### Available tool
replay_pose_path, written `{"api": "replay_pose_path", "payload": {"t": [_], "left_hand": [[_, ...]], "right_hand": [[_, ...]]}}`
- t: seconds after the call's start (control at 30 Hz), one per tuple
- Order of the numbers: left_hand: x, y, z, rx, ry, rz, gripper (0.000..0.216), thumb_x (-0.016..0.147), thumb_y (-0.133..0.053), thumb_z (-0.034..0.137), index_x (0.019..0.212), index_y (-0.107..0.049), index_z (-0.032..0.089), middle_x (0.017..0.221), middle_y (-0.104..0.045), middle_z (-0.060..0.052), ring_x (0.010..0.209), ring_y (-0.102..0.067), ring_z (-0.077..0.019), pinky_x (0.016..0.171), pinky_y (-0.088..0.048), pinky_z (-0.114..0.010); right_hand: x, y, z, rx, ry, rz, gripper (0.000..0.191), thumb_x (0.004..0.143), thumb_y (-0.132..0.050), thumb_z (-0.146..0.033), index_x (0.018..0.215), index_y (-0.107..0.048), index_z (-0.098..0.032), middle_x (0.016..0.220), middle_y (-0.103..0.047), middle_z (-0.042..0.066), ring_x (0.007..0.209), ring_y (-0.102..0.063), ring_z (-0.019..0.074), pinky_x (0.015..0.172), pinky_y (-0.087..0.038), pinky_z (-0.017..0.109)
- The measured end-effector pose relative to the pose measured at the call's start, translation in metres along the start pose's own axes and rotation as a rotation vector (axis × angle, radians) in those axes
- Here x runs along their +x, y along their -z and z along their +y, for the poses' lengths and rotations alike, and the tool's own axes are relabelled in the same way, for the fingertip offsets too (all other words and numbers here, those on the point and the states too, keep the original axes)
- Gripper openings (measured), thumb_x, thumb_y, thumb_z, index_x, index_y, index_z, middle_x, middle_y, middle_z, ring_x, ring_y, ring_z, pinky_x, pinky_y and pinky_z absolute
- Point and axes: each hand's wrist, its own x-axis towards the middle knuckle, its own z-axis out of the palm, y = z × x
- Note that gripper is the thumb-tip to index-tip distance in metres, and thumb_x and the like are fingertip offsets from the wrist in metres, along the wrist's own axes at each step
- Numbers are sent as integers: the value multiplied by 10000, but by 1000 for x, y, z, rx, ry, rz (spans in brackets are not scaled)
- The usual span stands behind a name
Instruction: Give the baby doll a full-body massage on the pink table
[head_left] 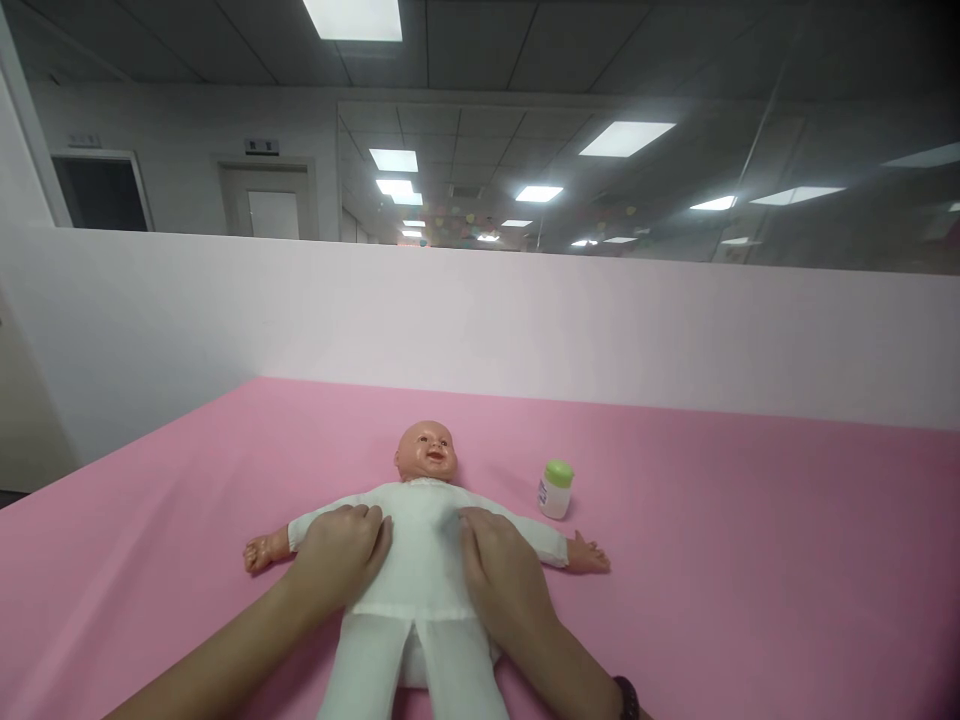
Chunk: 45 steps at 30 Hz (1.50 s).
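Observation:
A bald baby doll [426, 452] lies on its back, arms spread out, head away from me. It wears a white long-sleeved top [420, 550] and white trousers [367, 660]. My left hand [341, 550] is closed on the top at the left of the chest. Opposite it, my right hand [506, 570] is closed on the top at the right of the chest, where the cloth is creased and shaded. The fingertips of both hands are mostly hidden. The lower ends of the trouser legs run out of view.
A small white jar with a green lid [556, 490] stands beyond the doll's arm on the right. Pink cloth [712, 560] covers the surface. A low white partition [480, 320] borders the far side, with glass above it.

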Motion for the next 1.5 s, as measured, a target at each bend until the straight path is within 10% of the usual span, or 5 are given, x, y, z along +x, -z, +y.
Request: {"api": "replay_pose_path", "payload": {"t": [0.27, 0.37, 0.5, 0.77, 1.5], "left_hand": [[-9, 0, 2, -269, -234, 228, 369, 1005, -289, 293, 838, -602, 192, 784, -654, -76, 733, -621, -213, 686, -486, -350], [-12, 2, 4, -448, -348, 153, 373, 1018, -333, 340, 1281, -544, 181, 1274, -623, -120, 1187, -572, -248, 1013, -473, -384], [-11, 0, 2, -493, -379, -79, 658, 1021, -356, 464, 1584, -110, 229, 1654, -150, -76, 1510, -175, -289, 1227, -231, -469], [-10, -6, 1, -578, -347, -264, 694, 1028, -265, 515, 1565, 67, 227, 1639, 36, -61, 1518, -16, -272, 1240, -128, -509], [-9, -7, 12, -640, 53, -354, 909, 934, -190, 726, 1558, 31, 102, 1625, 125, -60, 1514, 83, -243, 1245, -36, -467]], "right_hand": [[1, 10, -2, 255, 148, 135, 396, 1009, -327, -370, 643, -346, -218, 588, -457, -12, 556, -416, 138, 546, -286, 287], [-1, 9, -7, 323, 280, 35, 339, 1017, -341, -317, 789, -561, -197, 760, -618, 34, 732, -572, 161, 689, -435, 292], [-3, 8, -9, 282, 434, -184, 374, 1006, -387, -272, 1312, -576, -170, 1339, -600, 104, 1279, -517, 209, 1124, -378, 387], [-2, 6, -5, 202, 280, -516, 587, 1045, -281, -486, 1574, -195, -247, 1630, -131, -7, 1521, -102, 196, 1261, -98, 467], [-1, -12, 0, 191, -59, -413, 753, 996, -253, -623, 1581, -8, -217, 1635, 49, -55, 1518, 74, 145, 1256, 19, 397]]}}
